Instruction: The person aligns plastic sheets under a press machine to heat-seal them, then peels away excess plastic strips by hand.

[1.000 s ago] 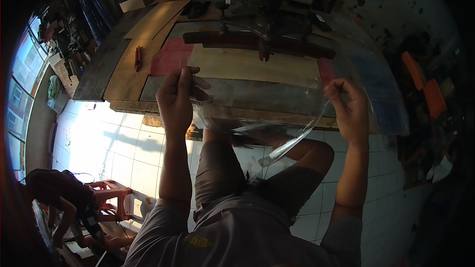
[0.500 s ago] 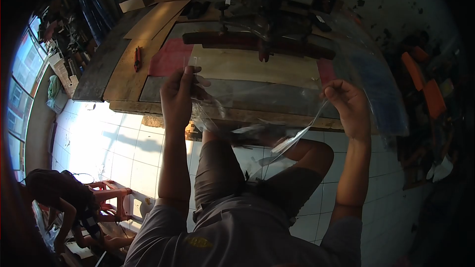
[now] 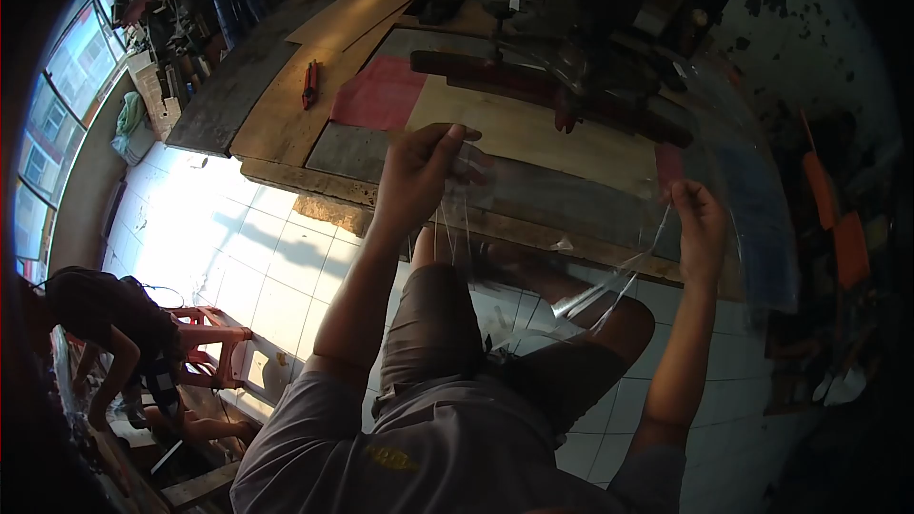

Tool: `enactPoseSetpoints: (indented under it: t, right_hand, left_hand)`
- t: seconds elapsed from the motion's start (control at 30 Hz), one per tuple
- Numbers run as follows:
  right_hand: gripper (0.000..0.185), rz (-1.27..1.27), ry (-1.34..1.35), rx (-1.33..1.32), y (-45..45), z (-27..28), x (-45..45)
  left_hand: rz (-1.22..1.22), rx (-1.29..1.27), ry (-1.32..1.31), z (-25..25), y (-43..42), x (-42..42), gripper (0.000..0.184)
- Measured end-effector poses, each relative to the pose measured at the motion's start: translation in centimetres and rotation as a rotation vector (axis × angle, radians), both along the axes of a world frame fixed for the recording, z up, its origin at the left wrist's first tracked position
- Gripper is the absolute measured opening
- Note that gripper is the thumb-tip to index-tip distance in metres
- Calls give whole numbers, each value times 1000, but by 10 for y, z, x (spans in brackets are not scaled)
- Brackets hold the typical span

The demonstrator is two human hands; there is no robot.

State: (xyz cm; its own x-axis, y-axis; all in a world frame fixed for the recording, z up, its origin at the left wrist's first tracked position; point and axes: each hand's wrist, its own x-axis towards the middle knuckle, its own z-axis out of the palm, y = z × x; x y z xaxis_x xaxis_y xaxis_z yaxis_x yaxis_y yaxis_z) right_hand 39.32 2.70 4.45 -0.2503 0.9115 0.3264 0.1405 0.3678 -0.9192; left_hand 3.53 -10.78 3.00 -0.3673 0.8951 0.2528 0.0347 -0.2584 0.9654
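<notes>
A clear plastic sheet hangs between my two hands, over the table's front edge and above my legs. My left hand pinches its left end. At the right end, the fingers of my right hand are closed on the plastic. Behind the sheet, a pale yellow strip lies on the table, with a red piece at its left end and a smaller red piece at its right. A dark bar of a machine crosses above the strip.
A red cutter and brown cardboard lie on the table's left part. Blue-tinted plastic hangs at the right end. Another person bends near a red stool at the lower left. Orange pieces are at far right.
The view has turned, shifting the table to the right and tilting it. My left hand has moved right relative to the table, and the plastic between my hands sags in a changed shape.
</notes>
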Motion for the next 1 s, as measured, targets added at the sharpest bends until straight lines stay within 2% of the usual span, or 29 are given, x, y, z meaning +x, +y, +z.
enactPoseSetpoints:
  t: [0.17,0.37,0.43,0.47,0.57,0.63,0.73,0.87,1.0]
  right_hand:
    - [30,-49,-22,-40,21,-15,-8]
    - [27,-65,-232,-81,78,-48,-20]
    - [27,-80,-333,-135,90,-53,-27]
    - [27,-80,-374,-92,96,-55,-30]
    - [24,-85,-493,71,112,-65,-37]
    - [19,-99,-566,236,121,-68,-40]
    - [15,-119,-516,155,114,-66,-48]
    - [12,-136,-585,213,101,-56,-57]
    - [11,-101,-610,338,101,-63,-54]
  left_hand:
    - [35,-37,106,-14,22,-8,36]
    - [116,-294,604,-30,62,-32,33]
    - [141,-230,659,-46,77,-42,33]
    - [154,-202,685,-54,84,-46,33]
    - [129,-380,712,-40,96,-46,30]
    - [116,-349,734,-43,106,-52,27]
    - [160,-350,785,-39,108,-47,23]
    - [176,-397,834,-31,107,-42,21]
    - [108,-258,893,-47,111,-50,19]
